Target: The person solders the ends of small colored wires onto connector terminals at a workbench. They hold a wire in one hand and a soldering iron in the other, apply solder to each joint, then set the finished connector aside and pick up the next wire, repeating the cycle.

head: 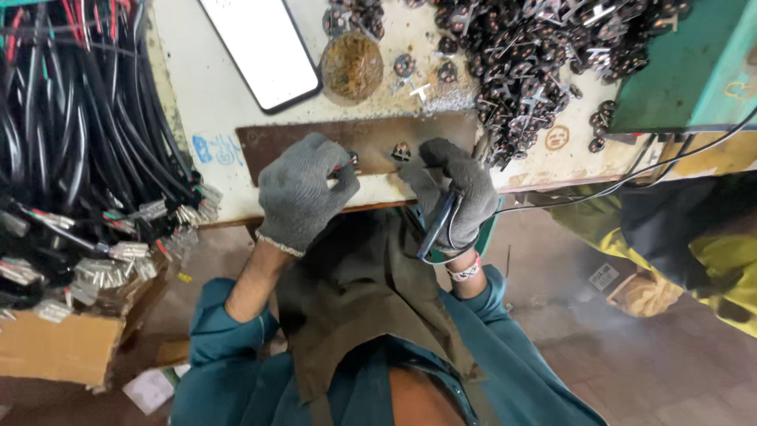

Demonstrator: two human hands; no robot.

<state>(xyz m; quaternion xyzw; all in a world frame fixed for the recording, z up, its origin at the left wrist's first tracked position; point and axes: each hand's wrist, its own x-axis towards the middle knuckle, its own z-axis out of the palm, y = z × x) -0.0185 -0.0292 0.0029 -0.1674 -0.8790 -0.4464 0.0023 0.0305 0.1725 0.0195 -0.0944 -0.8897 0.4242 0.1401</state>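
Both gloves are grey with tiny dots in the knit, on the left hand (303,189) and on the right hand (457,193). The wristband (465,272) is white with small red marks. The sleeves (225,335) are blue-green and the apron (363,292) is dark brown. The metal plate (315,142) is rusty brown, and the table top (213,87) is pale cream with a blue scribble. The phone (260,47) has a white screen and a black edge. The cables (71,102) are black, with some red. The small parts (528,55) are black and silver. The machine (686,63) is green.
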